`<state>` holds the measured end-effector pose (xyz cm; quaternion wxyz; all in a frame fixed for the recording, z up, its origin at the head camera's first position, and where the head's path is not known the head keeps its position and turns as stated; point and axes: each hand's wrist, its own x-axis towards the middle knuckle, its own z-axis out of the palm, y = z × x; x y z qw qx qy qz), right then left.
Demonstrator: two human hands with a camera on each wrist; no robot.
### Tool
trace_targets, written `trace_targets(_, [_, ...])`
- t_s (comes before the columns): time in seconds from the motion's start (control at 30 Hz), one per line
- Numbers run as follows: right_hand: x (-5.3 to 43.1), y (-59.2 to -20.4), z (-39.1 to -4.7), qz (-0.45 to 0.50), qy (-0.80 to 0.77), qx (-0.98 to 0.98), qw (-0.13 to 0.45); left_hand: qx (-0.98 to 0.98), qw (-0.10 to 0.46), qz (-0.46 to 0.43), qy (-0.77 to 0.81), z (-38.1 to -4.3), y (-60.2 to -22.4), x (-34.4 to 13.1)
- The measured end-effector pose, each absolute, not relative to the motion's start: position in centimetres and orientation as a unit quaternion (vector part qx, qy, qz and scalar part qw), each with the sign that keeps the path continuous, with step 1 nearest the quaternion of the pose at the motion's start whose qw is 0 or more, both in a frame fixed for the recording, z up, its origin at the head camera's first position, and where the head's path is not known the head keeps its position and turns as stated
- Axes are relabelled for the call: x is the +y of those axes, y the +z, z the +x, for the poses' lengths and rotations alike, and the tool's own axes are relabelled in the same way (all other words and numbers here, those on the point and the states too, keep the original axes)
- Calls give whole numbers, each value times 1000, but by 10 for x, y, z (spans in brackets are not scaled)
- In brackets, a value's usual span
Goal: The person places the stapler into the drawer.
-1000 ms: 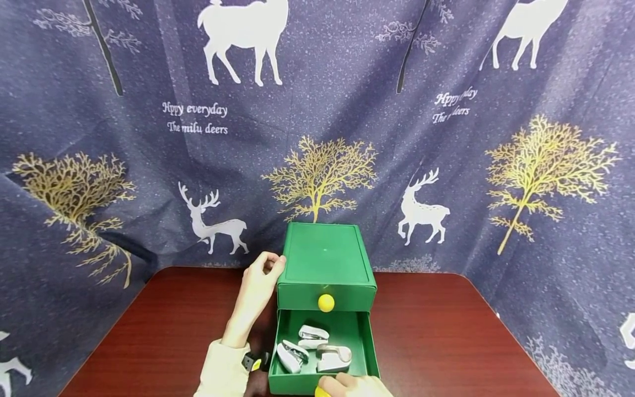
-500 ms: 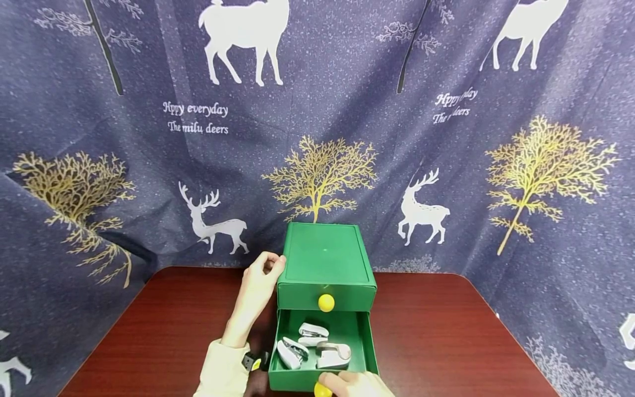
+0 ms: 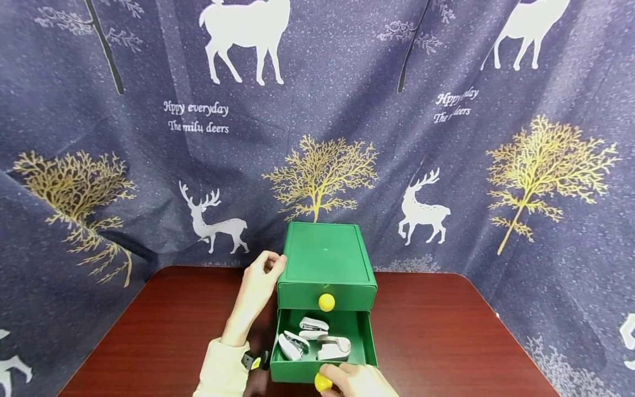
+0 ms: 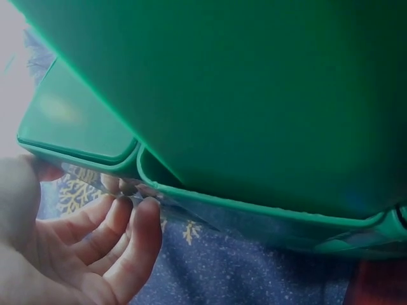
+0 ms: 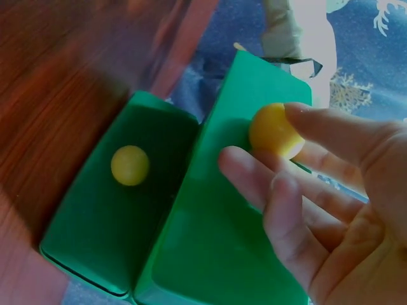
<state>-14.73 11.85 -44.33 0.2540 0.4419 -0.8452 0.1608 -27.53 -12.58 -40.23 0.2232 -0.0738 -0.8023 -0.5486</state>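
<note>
A green two-drawer cabinet (image 3: 324,253) stands at the table's far side. Its lower drawer (image 3: 364,336) sticks out, with three white staplers inside: one at the left (image 3: 292,346), one at the back (image 3: 313,328) and one at the right (image 3: 334,348). My right hand (image 3: 354,380) pinches the lower drawer's round yellow knob (image 5: 273,130) between thumb and fingers; two other fingers lie near the drawer front. My left hand (image 3: 263,278) rests at the cabinet's left side, thumb at the top edge, loosely bent fingertips (image 4: 147,213) against the side wall.
The upper drawer (image 3: 297,296) is closed and bears its own yellow knob (image 3: 326,302). A dark red wooden table (image 3: 436,336) carries the cabinet. A blue cloth (image 3: 317,110) with deer and trees hangs behind. A black-and-yellow device (image 3: 252,361) sits by the left wrist.
The lower drawer has slid a little further into the cabinet, taking the staplers with it. My right hand has moved forward along with the knob. The left hand has stayed in place.
</note>
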Motion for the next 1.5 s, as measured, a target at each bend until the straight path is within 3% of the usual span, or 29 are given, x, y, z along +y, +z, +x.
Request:
trace_targets(0.37, [116,-443,-160,463,207,-826,246,-801,214,-71,-555,-275,-401,-127])
trace_targets(0.6, [114,-440,-165,429,237,-848,202,-803,214,-65,-553,-275,-401,-127])
trace_targets(0.9, [111,-444,-177,427,249,-834,245,-804,217,-66,-550,-276,-403,-127])
trace_targets(1.2, [113,-448,-189,416,278,-837,222,-800,209,-73,-557,-274,-402,-127])
trace_targets(1.5, [110,-452,-203,405,271,-826,283,-795,207,-75,-565,-275,-401,-126])
